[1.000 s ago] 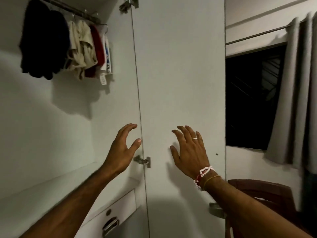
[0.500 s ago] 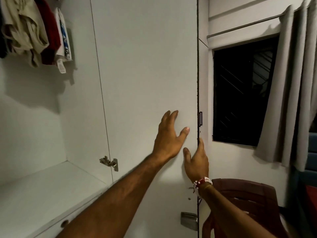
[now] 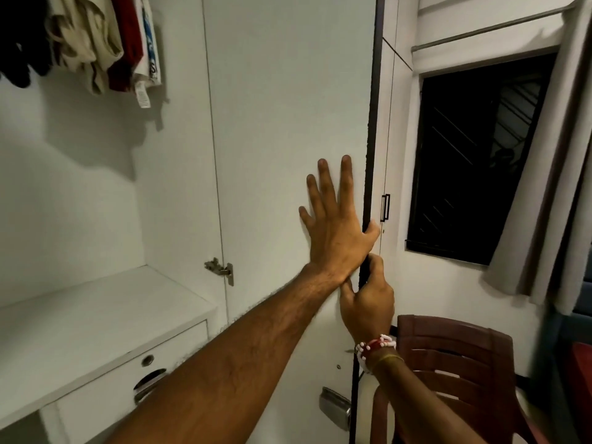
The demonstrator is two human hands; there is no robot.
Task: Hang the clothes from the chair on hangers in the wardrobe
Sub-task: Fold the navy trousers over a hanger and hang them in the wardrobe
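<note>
Stood at the open wardrobe [image 3: 80,187]. Pressed the left hand [image 3: 336,229] flat against the inner face of the door [image 3: 282,123], fingers [image 3: 323,187] straight and spread, thumb lying at the door's dark edge. Gripped that same edge just below with the right hand [image 3: 368,304], fingers curled round it and mostly hidden behind it, thumb on the near face. Had the two hands touching, the left wrist crossing over the right thumb. Wore beaded bracelets [image 3: 376,346] on the right wrist.

Found the clothes [image 3: 96,43] hanging at the top left inside the wardrobe: dark, cream, red and white pieces side by side, a tag dangling from the white one. Could not make out the hangers. Found the chair [image 3: 448,363], brown and slatted, at the lower right, just beside the door's edge and partly behind the right forearm.

Saw a white shelf [image 3: 96,315] low in the wardrobe, a drawer [image 3: 105,408] under it, and a metal hinge [image 3: 221,270] where door met frame. Noted a dark window [image 3: 474,155] to the right, with a grey curtain [image 3: 544,171] drawn to its far side.
</note>
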